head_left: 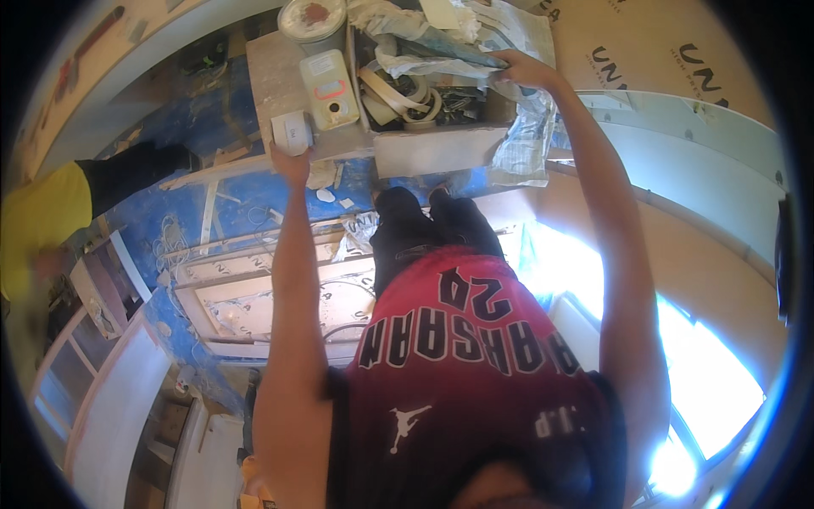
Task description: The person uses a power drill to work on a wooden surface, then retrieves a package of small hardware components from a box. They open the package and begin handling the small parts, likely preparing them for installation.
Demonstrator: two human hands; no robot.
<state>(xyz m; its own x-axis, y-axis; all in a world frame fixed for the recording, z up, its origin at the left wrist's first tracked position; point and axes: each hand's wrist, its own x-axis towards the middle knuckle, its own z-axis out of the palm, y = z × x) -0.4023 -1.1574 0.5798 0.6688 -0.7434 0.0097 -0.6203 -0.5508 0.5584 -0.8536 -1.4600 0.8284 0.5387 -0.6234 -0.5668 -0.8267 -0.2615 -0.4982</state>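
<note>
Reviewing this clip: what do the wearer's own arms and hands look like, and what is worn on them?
Both arms are bare from shoulder to fingertips: no sleeves, gloves, watch or bands show. The left hand and right hand are ungloved. The person wears a sleeveless red jersey with black trim at the armholes and white lettering, over dark trousers.

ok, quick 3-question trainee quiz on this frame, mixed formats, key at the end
1. True or false: the left hand rests at a small white roll on the board's edge.
2. What is the right hand touching?
A. the pale yellow jug
B. crumpled paper in the cluttered box
C. the round white tub
3. Fill in: another person at the left edge wears a ____ top.

Key: 1 true; 2 B; 3 yellow
</note>
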